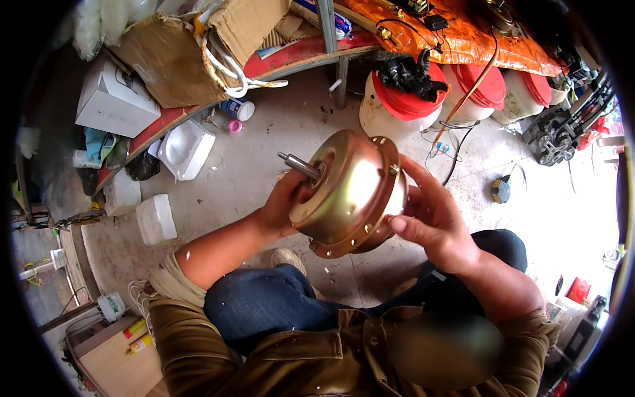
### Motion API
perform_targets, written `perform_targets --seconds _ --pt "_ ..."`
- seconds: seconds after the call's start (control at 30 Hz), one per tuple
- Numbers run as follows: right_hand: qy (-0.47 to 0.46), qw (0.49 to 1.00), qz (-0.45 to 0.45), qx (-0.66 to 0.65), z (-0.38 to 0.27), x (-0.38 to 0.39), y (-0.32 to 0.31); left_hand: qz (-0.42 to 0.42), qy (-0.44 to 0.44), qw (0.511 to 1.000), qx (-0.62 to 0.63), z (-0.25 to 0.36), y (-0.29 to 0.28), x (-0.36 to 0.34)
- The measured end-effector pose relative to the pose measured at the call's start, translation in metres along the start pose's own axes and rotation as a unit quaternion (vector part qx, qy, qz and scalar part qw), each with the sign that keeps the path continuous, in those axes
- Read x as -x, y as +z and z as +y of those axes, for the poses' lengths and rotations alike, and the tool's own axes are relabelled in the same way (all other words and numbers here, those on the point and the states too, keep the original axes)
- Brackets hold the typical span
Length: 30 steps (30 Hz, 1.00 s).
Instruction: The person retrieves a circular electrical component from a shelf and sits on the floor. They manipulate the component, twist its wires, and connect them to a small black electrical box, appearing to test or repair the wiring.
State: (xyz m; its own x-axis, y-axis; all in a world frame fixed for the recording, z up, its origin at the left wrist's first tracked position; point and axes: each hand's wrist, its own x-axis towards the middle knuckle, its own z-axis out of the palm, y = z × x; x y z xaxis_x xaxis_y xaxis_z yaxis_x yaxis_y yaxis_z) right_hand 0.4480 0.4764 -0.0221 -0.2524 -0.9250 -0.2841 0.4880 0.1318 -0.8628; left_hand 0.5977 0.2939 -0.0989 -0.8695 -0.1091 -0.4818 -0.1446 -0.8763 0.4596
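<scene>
I hold a gold-coloured metal motor housing over my lap. It is round, has a flange with several small screws and is tilted, with a silver shaft sticking out up and to the left. My left hand grips it from the left, its fingertips partly hidden behind the housing. My right hand is wrapped round the flange on the right, the thumb on the lower rim and fingers at the back.
White buckets with red lids stand ahead, one bearing black material. Cardboard, a white box and white foam pieces lie at left. An orange-covered surface runs along the back; cables trail on the floor.
</scene>
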Motion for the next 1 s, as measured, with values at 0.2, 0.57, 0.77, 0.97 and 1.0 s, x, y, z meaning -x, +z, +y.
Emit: perform_targets --seconds 0.2,0.57,0.77,0.97,1.0 --pt "-0.025 0.999 -0.008 0.039 0.016 0.01 0.006 -0.02 -0.04 0.999 0.007 -0.002 -0.031 -0.004" --pt "-0.075 0.984 -0.112 0.117 0.001 0.02 0.021 -0.065 -0.069 0.995 -0.014 0.038 0.034 0.028" --pt "-0.059 0.981 0.02 0.186 -0.01 -0.002 -0.005 -0.174 -0.154 0.964 0.131 0.027 0.018 0.026" --pt "-0.118 0.911 -0.008 0.395 -0.02 -0.003 -0.013 -0.234 -0.014 0.971 -0.043 0.017 0.007 0.022" --pt "-0.086 0.936 -0.019 0.34 -0.018 -0.003 -0.011 -0.243 0.001 0.969 -0.037 0.013 0.004 0.022"
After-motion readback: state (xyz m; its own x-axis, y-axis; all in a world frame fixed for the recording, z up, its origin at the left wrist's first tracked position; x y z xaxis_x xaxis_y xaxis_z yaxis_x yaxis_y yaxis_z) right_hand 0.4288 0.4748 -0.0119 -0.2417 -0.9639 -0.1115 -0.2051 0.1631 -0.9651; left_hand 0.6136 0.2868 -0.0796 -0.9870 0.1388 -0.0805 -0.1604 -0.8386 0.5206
